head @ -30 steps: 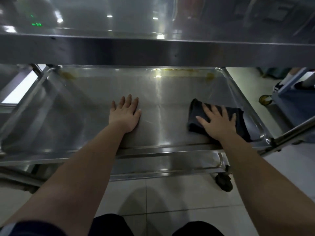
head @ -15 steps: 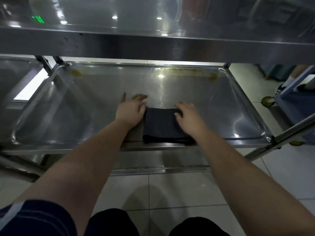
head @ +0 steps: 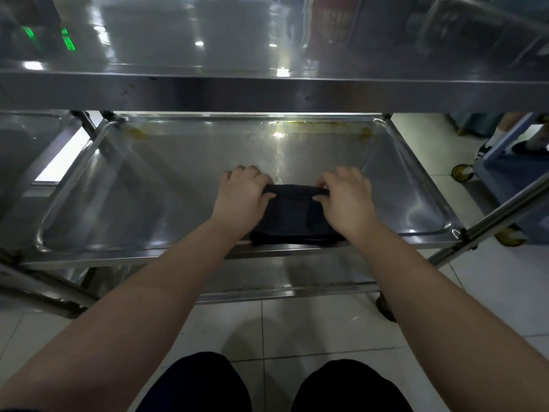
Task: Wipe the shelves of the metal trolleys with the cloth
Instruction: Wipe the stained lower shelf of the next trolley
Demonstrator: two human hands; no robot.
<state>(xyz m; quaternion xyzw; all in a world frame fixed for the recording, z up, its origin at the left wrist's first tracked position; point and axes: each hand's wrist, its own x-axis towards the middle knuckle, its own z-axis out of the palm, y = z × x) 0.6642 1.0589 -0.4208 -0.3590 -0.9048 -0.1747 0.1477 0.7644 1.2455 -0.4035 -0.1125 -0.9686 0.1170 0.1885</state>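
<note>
A dark cloth [head: 295,217] lies near the front edge of the metal trolley's middle shelf [head: 148,185]. My left hand [head: 242,194] pinches the cloth's far left corner. My right hand [head: 346,194] pinches its far right corner. The far edge of the cloth is lifted a little between both hands. Yellowish stains [head: 138,132] run along the shelf's back rim. The top shelf [head: 267,87] overhangs the view above, and a lower shelf [head: 282,281] shows below the front rail.
Another metal trolley [head: 32,144] stands to the left. A blue cart [head: 511,179] with yellow wheels stands at the right, with a person's shoes beside it. A slanted metal bar [head: 490,221] crosses the right corner. White tiled floor [head: 297,328] lies below.
The right hand slid the cloth from the shelf's right side to the middle front. Both hands then took hold of its far corners and raised that edge.
</note>
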